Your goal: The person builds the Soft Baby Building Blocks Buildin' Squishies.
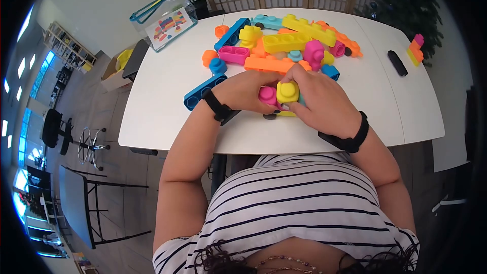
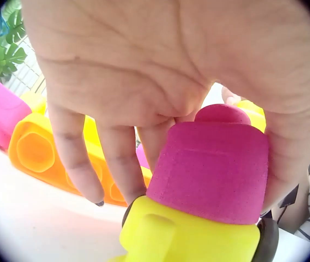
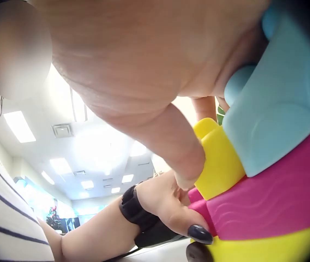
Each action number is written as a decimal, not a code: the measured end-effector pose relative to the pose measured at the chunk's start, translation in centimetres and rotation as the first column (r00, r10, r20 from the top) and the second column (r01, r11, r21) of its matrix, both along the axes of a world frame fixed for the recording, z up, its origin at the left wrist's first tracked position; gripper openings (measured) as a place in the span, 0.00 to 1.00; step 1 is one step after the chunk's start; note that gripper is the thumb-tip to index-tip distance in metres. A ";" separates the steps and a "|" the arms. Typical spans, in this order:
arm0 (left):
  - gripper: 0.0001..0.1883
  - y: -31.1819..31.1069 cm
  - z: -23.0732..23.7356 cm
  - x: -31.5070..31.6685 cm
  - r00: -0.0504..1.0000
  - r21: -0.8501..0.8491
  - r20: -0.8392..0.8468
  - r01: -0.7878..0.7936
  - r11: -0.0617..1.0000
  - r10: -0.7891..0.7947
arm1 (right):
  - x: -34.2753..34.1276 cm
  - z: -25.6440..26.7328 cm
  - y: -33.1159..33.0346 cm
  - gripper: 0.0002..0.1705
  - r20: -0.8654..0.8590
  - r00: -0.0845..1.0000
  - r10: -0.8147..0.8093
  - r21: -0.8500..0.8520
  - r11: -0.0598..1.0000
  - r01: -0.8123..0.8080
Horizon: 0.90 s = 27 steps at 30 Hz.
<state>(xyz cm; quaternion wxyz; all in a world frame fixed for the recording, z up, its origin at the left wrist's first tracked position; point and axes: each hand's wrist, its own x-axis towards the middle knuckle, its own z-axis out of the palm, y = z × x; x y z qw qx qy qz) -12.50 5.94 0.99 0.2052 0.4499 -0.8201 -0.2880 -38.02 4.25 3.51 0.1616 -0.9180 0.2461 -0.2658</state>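
Near the table's front edge stands a stack of soft toy building blocks, with both hands on it. My left hand (image 1: 249, 91) holds the stack's left end, thumb and fingers on either side of the magenta block (image 2: 212, 169). That block sits on a yellow base (image 2: 193, 234) with dark wheels (image 2: 266, 240). My right hand (image 1: 327, 101) pinches a small yellow block (image 1: 288, 91) between thumb and fingers, right at the top of the magenta layer. Beside it, a light blue block (image 3: 280, 103) sits on the magenta layer under the right palm.
Behind the hands lies a pile of blocks, including an orange beam (image 1: 271, 64), a yellow beam (image 1: 286, 42) and a blue beam (image 1: 195, 96). A clear bag with a picture card (image 1: 171, 28) stands back left. A black object (image 1: 397, 63) lies on the right of the white table (image 1: 167, 116).
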 end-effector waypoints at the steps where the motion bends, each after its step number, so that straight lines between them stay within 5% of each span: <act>1: 0.37 0.0 0.1 0.0 1.000 -0.001 0.000 0.001 1.000 -0.001 | 0.0 -0.2 0.0 0.21 0.000 1.000 -0.001 -0.001 1.000 0.001; 7: 0.29 -0.1 0.7 1.5 0.976 0.149 -0.216 -0.002 0.989 0.035 | 0.1 -0.1 0.3 0.23 -0.126 0.988 -0.087 -0.100 0.992 0.074; 9: 0.26 -1.5 -0.7 2.8 0.916 0.039 -0.401 0.002 0.999 0.014 | 0.1 -1.6 -0.2 0.26 0.053 0.999 0.004 -0.223 0.975 0.008; 11: 0.23 -1.7 -0.2 2.6 0.929 -0.023 -0.357 -0.112 0.993 0.097 | 0.4 -1.9 -0.4 0.27 0.044 0.999 -0.015 -0.278 0.960 0.027; 13: 0.20 -1.7 -0.6 2.8 0.847 -0.539 -0.024 -0.459 0.706 0.532 | 0.4 -2.0 -0.3 0.27 0.036 0.999 -0.019 -0.329 0.944 0.030; 14: 0.20 -1.9 -0.9 3.5 0.844 -0.537 -0.024 -0.463 0.706 0.536 | 0.4 -2.1 -0.2 0.28 0.005 0.999 -0.037 -0.309 0.950 0.036; 16: 0.17 -2.9 -1.7 5.9 0.673 -0.652 0.014 -0.554 0.517 0.739 | 0.7 -2.1 -0.1 0.28 -0.026 0.999 -0.043 -0.286 0.958 0.034; 21: 0.19 -4.4 -2.7 8.9 0.668 -0.517 -0.043 -0.651 0.556 0.743 | 1.1 -2.5 0.0 0.29 0.020 0.997 -0.077 -0.363 0.928 0.079; 23: 0.22 -5.0 -2.9 8.8 0.784 -0.346 -0.060 -0.597 0.724 0.618 | 1.2 -2.6 0.1 0.29 0.024 0.996 -0.086 -0.380 0.921 0.088; 27: 0.25 -5.7 -5.2 5.0 0.814 -0.609 0.173 -0.355 0.710 0.555 | 1.2 -2.8 0.2 0.30 0.019 0.995 -0.097 -0.411 0.907 0.096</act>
